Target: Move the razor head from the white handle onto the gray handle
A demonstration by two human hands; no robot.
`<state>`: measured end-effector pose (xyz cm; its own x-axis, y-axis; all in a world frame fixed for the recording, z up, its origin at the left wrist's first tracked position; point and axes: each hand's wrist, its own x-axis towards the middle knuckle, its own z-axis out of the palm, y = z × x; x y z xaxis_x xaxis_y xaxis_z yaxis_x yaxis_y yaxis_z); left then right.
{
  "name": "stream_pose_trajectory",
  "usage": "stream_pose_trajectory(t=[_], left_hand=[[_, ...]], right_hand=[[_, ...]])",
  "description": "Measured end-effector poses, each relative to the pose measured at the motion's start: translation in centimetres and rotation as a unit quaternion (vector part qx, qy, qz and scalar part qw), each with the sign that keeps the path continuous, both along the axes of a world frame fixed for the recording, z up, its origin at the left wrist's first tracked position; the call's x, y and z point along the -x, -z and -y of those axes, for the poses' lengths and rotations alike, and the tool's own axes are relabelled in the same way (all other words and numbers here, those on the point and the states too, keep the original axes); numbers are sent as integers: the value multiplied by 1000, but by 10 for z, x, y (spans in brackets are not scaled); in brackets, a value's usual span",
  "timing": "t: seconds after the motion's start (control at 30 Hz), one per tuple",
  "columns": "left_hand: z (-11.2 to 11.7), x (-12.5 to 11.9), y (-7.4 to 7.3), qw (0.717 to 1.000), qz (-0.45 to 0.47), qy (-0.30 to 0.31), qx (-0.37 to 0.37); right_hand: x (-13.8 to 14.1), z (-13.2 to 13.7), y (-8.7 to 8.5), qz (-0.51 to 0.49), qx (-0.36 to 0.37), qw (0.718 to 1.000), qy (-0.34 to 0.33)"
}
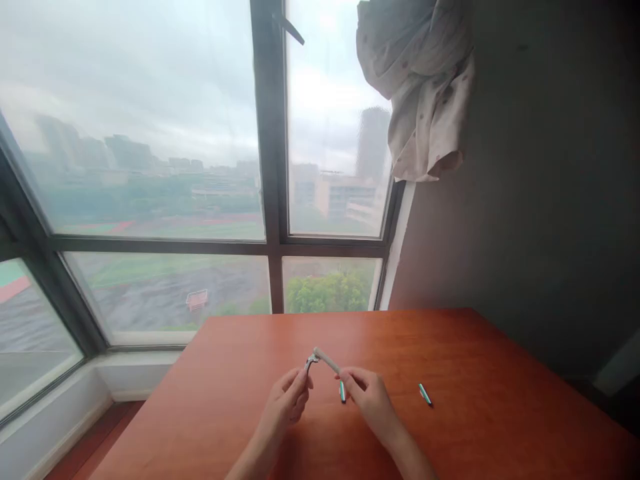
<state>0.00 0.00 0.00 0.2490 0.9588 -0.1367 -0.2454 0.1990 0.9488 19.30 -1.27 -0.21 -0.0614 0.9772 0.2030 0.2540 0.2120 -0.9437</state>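
My left hand [290, 395] is closed on a silver razor handle [311, 361], whose curved neck points up and to the right. Between the thumb and fingers of my right hand [367, 395] is a pale, slim, toothbrush-like stick [329, 361]. Its far end meets the top of the razor handle; any bristles are too small to make out. A small teal, white and black strip [343, 393], looking like a razor blade cartridge, lies on the table just beside my right fingers. Another such cartridge [425, 394] rests farther right.
The reddish-brown wooden table [240, 360] reaches to the windows. A dark window frame [273, 167] stands behind it, with a bunched pale curtain [423, 93] hanging at the upper right. A dark grey wall [525, 200] rises on the right side.
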Motion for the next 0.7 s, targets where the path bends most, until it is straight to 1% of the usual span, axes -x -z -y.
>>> stream_pose_trajectory(t=[0.07,0.13,0.3,0.47,0.57,0.7], left_hand=[[1,0,0,1000,-6,9,0],[1,-1,0,1000,-12,4,-6],[-3,-3,4,998,-37,-14,-49],[-4,0,7,1000,-25,-10,-14],[-4,0,5,1000,-18,-22,-7],[-5,-1,4,999,-12,-33,-16]], right_hand=[[0,0,0,0,2,1000,11],[0,0,0,-6,3,1000,17],[1,2,-1,-8,-1,1000,-5],[2,1,-1,21,-10,1000,15],[1,1,-2,33,-12,999,29],[2,1,-3,7,1,1000,10]])
